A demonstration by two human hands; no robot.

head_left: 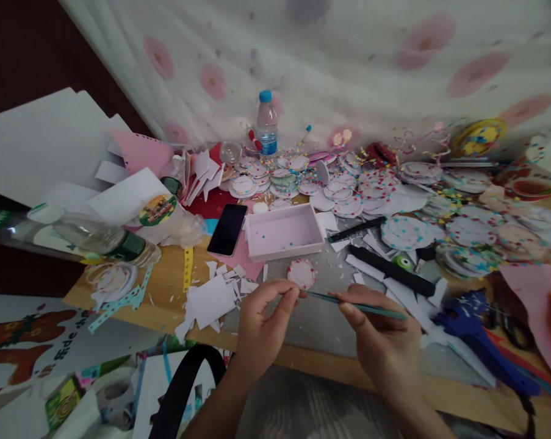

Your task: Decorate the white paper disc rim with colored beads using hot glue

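My right hand (385, 341) is closed on slim green tweezers (362, 304), which point left. Their tip reaches the fingertips of my left hand (266, 323), pinched together on something too small to make out. Just beyond the fingers a small white paper disc (301, 274) with red dots around its rim lies on the grey mat (302, 332). Behind that disc stands a shallow, open pinkish-white box (284, 235) with a few tiny blue bits inside.
Many decorated paper discs (406, 233) are piled along the back and right. A phone (228, 229), paper scraps (212, 300) and plastic bottles (119, 244) lie at left. An upright bottle (267, 125) stands behind. At right are a black stick (392, 271) and a blue glue gun (490, 347).
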